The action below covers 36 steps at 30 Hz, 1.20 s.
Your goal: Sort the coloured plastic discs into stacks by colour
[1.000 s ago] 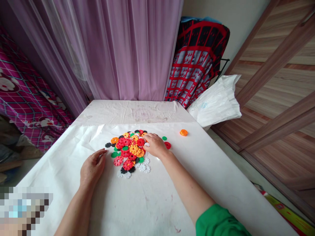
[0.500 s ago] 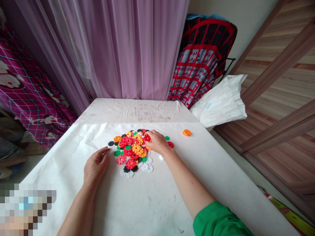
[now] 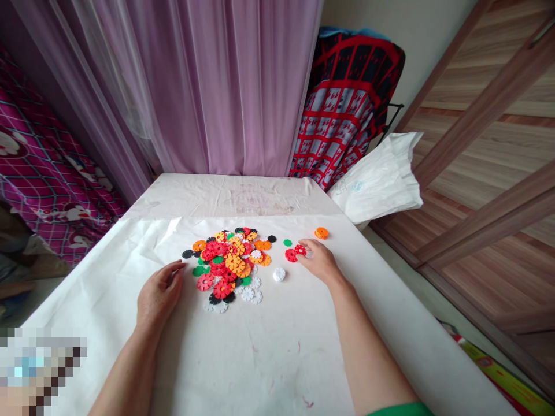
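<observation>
A pile of flower-shaped plastic discs point(image 3: 221, 268) in red, orange, yellow, green, black and white lies on the white-covered table point(image 3: 277, 341). At the pile's left edge my left hand point(image 3: 159, 292) rests open, its fingers stretched toward the pieces and holding nothing. To the right of the pile, my right hand point(image 3: 319, 260) pinches a red disc point(image 3: 300, 251) between thumb and fingers. That piece is right against another red disc point(image 3: 291, 255) on the table. Close by are a green disc point(image 3: 287, 242), a small white stack of discs point(image 3: 279, 274) and an orange stack of discs point(image 3: 321, 233).
Beyond the table hang purple curtains point(image 3: 225, 86). A white bag point(image 3: 377, 176) sits at the far right corner, with a red patterned cloth point(image 3: 342, 110) behind it. Wooden cabinet doors point(image 3: 485, 144) stand to the right, a pink patterned cloth point(image 3: 56, 173) to the left.
My right hand has moved right from the pile to the loose red disc, bringing another red disc with it. The white stack is now uncovered. My left hand stays beside the pile.
</observation>
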Each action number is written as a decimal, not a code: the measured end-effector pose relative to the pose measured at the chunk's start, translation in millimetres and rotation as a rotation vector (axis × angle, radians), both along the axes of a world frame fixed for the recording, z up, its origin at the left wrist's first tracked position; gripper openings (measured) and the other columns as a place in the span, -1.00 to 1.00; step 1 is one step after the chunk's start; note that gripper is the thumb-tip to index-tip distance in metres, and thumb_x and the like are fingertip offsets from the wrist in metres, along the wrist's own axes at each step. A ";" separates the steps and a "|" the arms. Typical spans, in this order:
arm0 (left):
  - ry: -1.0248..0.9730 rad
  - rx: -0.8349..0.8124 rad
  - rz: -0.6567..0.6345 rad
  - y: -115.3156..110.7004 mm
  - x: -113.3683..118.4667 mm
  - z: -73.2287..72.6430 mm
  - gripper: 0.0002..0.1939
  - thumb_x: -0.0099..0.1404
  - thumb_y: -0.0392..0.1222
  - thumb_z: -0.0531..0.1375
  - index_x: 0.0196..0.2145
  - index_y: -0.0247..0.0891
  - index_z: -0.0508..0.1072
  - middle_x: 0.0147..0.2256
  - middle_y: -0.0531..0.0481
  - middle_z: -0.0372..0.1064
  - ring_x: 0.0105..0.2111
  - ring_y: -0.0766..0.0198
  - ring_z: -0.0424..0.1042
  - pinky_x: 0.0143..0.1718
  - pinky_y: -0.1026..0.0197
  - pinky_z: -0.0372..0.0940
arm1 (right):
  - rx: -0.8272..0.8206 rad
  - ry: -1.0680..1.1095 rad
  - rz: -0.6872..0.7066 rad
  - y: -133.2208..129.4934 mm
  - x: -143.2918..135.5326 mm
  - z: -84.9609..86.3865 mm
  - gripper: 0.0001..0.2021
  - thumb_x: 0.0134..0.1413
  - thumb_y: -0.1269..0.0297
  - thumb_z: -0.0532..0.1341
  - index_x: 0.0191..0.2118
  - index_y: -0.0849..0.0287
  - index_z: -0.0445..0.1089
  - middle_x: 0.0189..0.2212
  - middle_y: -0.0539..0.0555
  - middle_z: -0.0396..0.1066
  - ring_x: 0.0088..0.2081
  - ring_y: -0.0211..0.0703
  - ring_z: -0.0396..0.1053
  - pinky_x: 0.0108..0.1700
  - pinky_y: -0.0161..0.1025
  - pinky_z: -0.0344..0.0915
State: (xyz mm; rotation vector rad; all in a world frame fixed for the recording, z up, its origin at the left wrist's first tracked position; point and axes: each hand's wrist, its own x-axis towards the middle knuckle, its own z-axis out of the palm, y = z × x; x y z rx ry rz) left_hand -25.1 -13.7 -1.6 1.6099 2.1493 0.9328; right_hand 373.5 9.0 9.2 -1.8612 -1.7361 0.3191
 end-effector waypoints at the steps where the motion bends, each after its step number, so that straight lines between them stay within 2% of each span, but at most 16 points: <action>1: -0.003 -0.003 -0.002 -0.2 0.0 0.2 -0.68 0.22 -0.08 0.08 -0.17 -0.07 0.59 -0.02 0.04 0.54 -0.08 0.13 0.51 -0.18 0.19 0.38 | -0.001 -0.021 0.013 0.8 -3.1 -0.2 -0.64 -0.06 0.34 0.27 -0.06 0.09 0.46 -0.07 0.09 0.48 -0.05 -0.09 0.43 0.03 -0.17 0.32; 6: 0.017 -0.003 -0.001 -0.5 0.5 1.3 -0.69 0.23 -0.05 0.08 -0.19 -0.05 0.59 -0.01 0.04 0.53 -0.06 0.10 0.50 -0.17 0.16 0.38 | -0.005 -0.117 0.076 2.7 -13.4 -1.8 -0.66 -0.02 0.37 0.25 -0.06 0.09 0.48 -0.07 0.09 0.48 -0.01 -0.09 0.40 0.05 -0.21 0.30; 12: 0.030 0.009 -0.003 -0.5 0.8 1.2 -0.69 0.23 -0.08 0.09 -0.18 -0.06 0.59 -0.02 0.03 0.53 -0.08 0.11 0.50 -0.20 0.17 0.38 | -0.035 -0.170 0.071 1.9 -16.1 -2.4 -0.67 0.01 0.37 0.24 -0.05 0.07 0.48 -0.06 0.07 0.47 -0.03 -0.13 0.40 0.04 -0.26 0.27; 22: 0.041 0.000 0.008 -0.7 2.2 3.6 -0.70 0.25 -0.07 0.09 -0.19 -0.05 0.59 -0.08 0.00 0.56 -0.11 0.09 0.51 -0.22 0.15 0.37 | -0.056 -0.174 0.087 2.3 -18.5 -1.2 -0.70 0.03 0.37 0.24 -0.07 0.07 0.48 -0.07 0.07 0.47 -0.01 -0.13 0.39 0.05 -0.25 0.27; 31: 0.039 -0.051 0.011 -0.5 2.3 4.5 -0.66 0.28 -0.05 0.05 -0.15 -0.07 0.58 -0.02 -0.01 0.53 -0.06 0.07 0.50 -0.15 0.12 0.36 | -0.039 -0.141 0.087 0.4 -17.6 4.9 -0.69 0.06 0.36 0.23 -0.04 0.07 0.48 -0.04 0.07 0.47 -0.01 -0.13 0.40 0.05 -0.23 0.28; 36: 0.007 -0.026 0.003 -1.0 2.7 4.1 -0.68 0.26 -0.06 0.07 -0.17 -0.05 0.58 0.02 0.03 0.52 -0.05 0.11 0.50 -0.16 0.16 0.36 | -0.037 -0.155 0.168 5.9 -42.5 12.8 -0.76 0.08 0.36 0.22 -0.12 0.06 0.51 -0.05 0.06 0.48 0.00 -0.11 0.38 0.07 -0.20 0.27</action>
